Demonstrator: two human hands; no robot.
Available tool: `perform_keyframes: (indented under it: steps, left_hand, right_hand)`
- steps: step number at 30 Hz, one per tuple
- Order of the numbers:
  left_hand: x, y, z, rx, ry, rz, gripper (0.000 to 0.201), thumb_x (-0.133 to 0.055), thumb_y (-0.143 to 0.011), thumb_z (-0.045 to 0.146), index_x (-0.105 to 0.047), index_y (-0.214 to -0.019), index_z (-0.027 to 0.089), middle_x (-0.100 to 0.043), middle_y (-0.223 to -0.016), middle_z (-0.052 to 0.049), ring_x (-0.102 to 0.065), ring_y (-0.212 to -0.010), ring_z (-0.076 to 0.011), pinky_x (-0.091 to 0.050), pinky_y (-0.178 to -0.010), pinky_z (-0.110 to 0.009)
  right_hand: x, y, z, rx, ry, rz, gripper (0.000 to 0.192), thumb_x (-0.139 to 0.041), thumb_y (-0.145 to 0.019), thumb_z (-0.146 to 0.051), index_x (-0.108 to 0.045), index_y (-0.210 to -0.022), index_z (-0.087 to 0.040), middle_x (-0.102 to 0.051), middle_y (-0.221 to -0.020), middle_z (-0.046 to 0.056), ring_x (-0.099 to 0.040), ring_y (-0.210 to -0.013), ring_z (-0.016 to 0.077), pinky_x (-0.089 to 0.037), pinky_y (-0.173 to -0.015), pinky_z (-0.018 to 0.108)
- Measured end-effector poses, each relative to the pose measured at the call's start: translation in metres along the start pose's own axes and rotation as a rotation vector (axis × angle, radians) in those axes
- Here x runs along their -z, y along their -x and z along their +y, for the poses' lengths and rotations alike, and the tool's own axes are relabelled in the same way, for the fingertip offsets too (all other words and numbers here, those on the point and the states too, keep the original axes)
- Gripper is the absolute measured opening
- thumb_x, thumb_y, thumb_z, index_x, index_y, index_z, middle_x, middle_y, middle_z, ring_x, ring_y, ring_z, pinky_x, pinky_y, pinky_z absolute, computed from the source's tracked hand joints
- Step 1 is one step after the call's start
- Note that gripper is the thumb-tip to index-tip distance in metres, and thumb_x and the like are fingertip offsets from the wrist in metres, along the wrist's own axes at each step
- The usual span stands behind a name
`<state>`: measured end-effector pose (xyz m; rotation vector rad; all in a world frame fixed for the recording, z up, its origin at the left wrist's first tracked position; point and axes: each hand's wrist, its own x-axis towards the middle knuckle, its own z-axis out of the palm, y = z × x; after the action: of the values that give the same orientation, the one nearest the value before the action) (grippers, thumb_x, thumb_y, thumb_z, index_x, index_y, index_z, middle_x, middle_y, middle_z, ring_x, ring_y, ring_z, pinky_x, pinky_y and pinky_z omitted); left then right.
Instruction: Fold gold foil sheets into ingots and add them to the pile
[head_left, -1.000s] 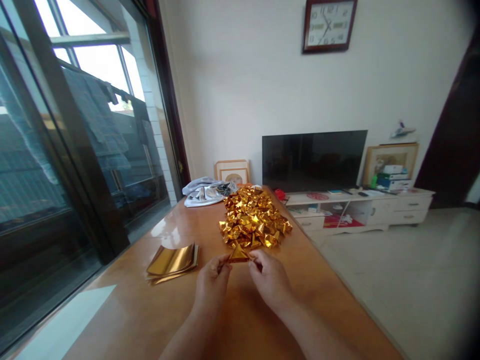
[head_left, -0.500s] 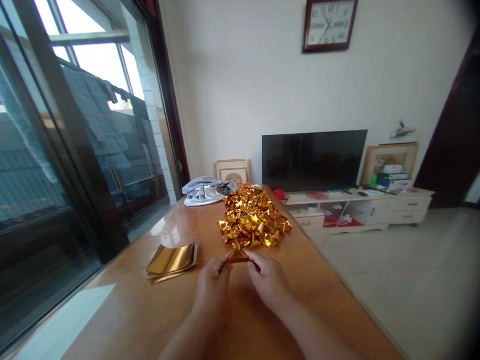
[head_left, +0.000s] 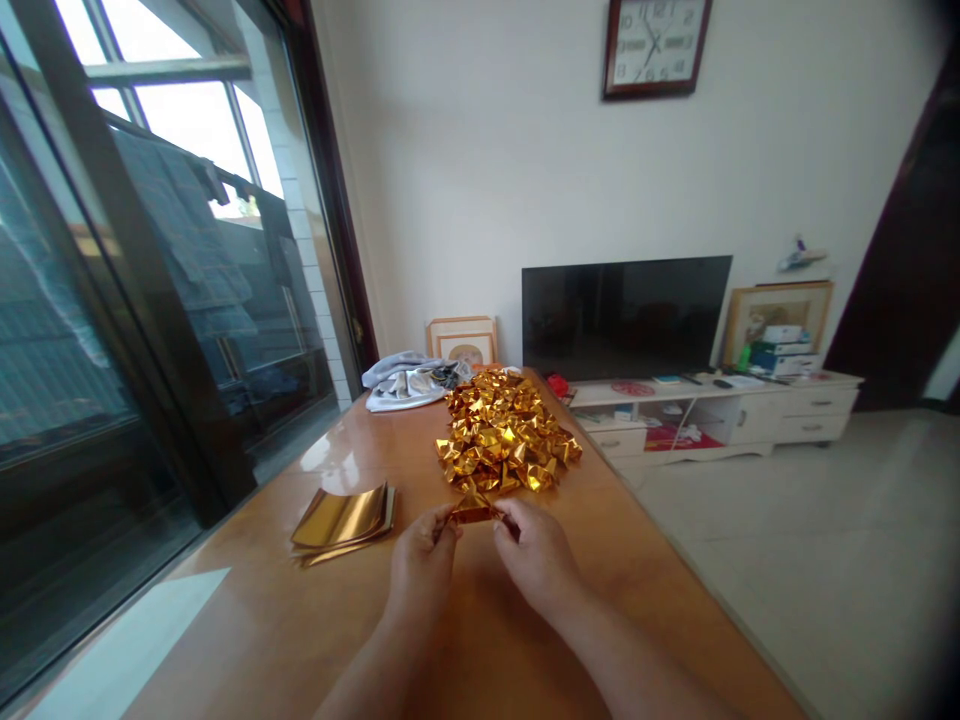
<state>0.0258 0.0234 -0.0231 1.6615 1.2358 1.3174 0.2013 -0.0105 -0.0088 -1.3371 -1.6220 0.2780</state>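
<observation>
I am observing both hands working low over the near middle of the bench (head_left: 247,620). The left hand (head_left: 421,562) is pinching the left end of a small gold foil piece (head_left: 470,513), and the right hand (head_left: 538,558) is pinching its right end; the fingers (head_left: 447,532) of both are clenching on the foil, holding it just above the bench surface.

In my judgement the fold in hand is being creased or pulled into shape at its two ends. The next move is likely calling for a firm pinch on both tips without tearing the thin foil.

At 10 o'clock from the hands, a stack of flat gold sheets (head_left: 343,517) is lying near, apart from them. At 12 o'clock, just beyond the held piece, a heap of folded gold pieces (head_left: 504,432) is spreading along the bench. Further, at 11 o'clock, a bundle of grey cloth (head_left: 405,382) is resting at the far end, with a framed picture (head_left: 463,341) leaning behind it. Beyond, at 1 o'clock, a dark television (head_left: 626,315) is standing on a white cabinet (head_left: 750,420), and a wall clock (head_left: 655,47) is hanging above.
</observation>
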Motion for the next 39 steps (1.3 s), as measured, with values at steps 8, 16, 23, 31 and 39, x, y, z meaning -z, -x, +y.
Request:
perform_keyframes:
  steps: [8, 16, 23, 31, 39]
  left_hand:
    - [-0.003, 0.000, 0.000, 0.030, 0.028, 0.010, 0.035, -0.062, -0.080, 0.034, -0.074, -0.107, 0.017, -0.077, -0.097, -0.008, -0.069, -0.089, -0.0244, -0.052, -0.078, -0.031]
    - [-0.002, 0.000, -0.005, 0.032, 0.008, -0.028, 0.035, -0.059, -0.083, 0.035, -0.074, -0.110, 0.018, -0.077, -0.096, -0.007, -0.069, -0.091, -0.0244, -0.052, -0.078, -0.030]
    - [-0.002, -0.003, -0.009, 0.052, 0.053, 0.004, 0.031, -0.061, -0.082, 0.034, -0.069, -0.106, 0.015, -0.075, -0.090, -0.007, -0.069, -0.083, -0.0210, -0.051, -0.074, -0.029]
    - [-0.002, 0.002, 0.000, 0.028, 0.018, 0.013, 0.033, -0.063, -0.079, 0.041, -0.071, -0.097, 0.015, -0.075, -0.086, -0.008, -0.068, -0.080, -0.0219, -0.052, -0.070, -0.029]
    - [0.005, 0.002, 0.004, 0.096, -0.117, 0.024, 0.032, -0.056, -0.079, 0.041, -0.072, -0.092, 0.016, -0.072, -0.076, -0.004, -0.066, -0.067, -0.0192, -0.051, -0.060, -0.027]
  right_hand:
    - [0.000, 0.001, -0.002, 0.050, 0.048, -0.034, 0.023, -0.053, -0.086, -0.014, -0.070, -0.101, -0.021, -0.072, -0.089, 0.004, -0.065, -0.083, 0.0189, -0.046, -0.077, 0.027]
    - [0.000, 0.001, -0.001, 0.068, 0.078, -0.067, 0.025, -0.050, -0.088, -0.013, -0.070, -0.101, -0.021, -0.072, -0.091, 0.005, -0.065, -0.084, 0.0188, -0.045, -0.077, 0.026]
    - [0.002, 0.000, 0.001, -0.039, 0.139, -0.006, 0.011, -0.056, -0.086, -0.020, -0.067, -0.086, -0.022, -0.070, -0.080, 0.002, -0.064, -0.074, 0.0169, -0.039, -0.066, 0.025]
    - [0.003, -0.003, 0.003, -0.116, 0.128, 0.000, 0.014, -0.058, -0.083, -0.023, -0.060, -0.069, -0.021, -0.065, -0.065, -0.001, -0.057, -0.061, 0.0137, -0.027, -0.056, 0.025]
    - [0.000, -0.010, 0.012, -0.183, -0.148, -0.103, 0.011, -0.057, -0.082, -0.024, -0.067, -0.078, -0.019, -0.069, -0.068, 0.000, -0.058, -0.061, 0.0133, -0.031, -0.054, 0.022]
